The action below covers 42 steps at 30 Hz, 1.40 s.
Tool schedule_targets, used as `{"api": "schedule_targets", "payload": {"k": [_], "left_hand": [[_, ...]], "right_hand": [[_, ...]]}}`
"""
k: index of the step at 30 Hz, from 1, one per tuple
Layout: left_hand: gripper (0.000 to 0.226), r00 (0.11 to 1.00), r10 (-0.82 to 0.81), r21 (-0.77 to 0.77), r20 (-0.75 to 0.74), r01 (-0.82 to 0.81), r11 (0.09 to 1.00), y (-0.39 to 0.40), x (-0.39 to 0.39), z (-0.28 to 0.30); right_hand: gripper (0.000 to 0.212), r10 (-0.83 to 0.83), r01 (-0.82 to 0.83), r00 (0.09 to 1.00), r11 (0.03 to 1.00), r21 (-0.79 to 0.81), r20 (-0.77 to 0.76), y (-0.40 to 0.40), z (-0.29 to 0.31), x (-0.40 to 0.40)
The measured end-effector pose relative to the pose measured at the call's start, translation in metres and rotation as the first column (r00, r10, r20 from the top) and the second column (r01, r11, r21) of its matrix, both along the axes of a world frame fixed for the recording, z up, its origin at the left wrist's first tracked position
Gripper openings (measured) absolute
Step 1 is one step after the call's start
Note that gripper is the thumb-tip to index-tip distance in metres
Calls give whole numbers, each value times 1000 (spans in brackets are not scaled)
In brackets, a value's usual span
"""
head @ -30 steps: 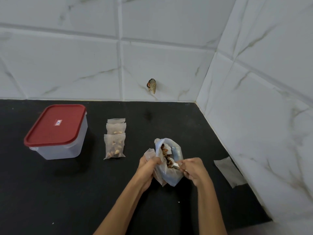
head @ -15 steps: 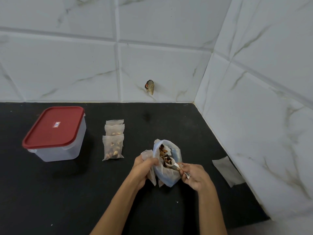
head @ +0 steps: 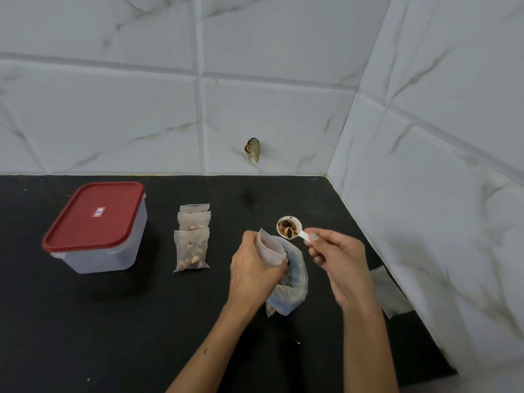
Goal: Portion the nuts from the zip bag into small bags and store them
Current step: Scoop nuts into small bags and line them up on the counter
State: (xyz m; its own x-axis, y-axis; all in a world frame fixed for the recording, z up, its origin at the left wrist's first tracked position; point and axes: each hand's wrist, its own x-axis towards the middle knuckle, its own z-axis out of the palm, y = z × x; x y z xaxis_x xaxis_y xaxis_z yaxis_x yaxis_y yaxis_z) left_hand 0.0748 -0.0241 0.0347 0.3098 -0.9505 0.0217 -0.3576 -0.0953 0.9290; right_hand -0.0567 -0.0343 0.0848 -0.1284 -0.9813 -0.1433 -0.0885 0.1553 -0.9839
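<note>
Portioning stood partway done, judged from the layout. Lifted clear above the mouth of the zip bag: a small white scoop loaded with a few brown nuts, handle pinched between thumb and fingers of the right hand. Slumped on the dark surface, between the two hands, with more nuts dimly visible inside: that same zip bag. Gripped in the left hand, fingers curled round it, mouth upward and just beside the scoop: one small bag, seemingly still without nuts, though hard to tell. Likely next: tipping the scoop into it.

Laid further left in an overlapping row, three filled small bags, pale nuts showing through, apparently finished. Placed at the far left, well apart from the hands: a clear storage box with its red lid on, so storing not yet begun. Left lying flat near the right wall: one spare bag, apparently unfilled. Remaining work, then: at least two bags to fill, sealing, and packing everything into the box.
</note>
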Motion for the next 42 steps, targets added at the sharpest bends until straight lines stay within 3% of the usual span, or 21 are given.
{"api": "schedule_targets", "payload": {"k": [2,5,9,21,27,35,38,42], "left_hand": [[38,999,-26,2,-32,26,1000,-1,-2,-1],[42,996,-41,-28,-85,38,999,-1,-3,-1],[37,987,-58,-95,-148,44,995,-1,-2,-3],[41,979,-86,-155,-184,57,986,-2,1,-3],[40,981,-64,-152,-184,36,988,-3,4,-3],[42,977,-74,-153,-200,43,987,-3,3,-5],[42,976,-72,-135,-206,44,990,-4,2,-6],[42,976,-77,-138,-205,50,989,-4,2,-6]], "right_hand": [[20,44,-75,972,989,-131,-230,9,8,9],[18,17,-175,849,952,-250,-528,19,13,19],[19,-20,-234,758,925,-301,-651,25,19,19],[18,7,-283,712,918,-279,-702,29,24,18],[18,-36,-237,774,910,-341,-633,32,29,19],[18,15,-252,792,919,-304,-611,31,27,20],[19,-40,-206,832,904,-374,-554,30,26,18],[18,74,-285,808,918,-277,-585,27,22,15]]}}
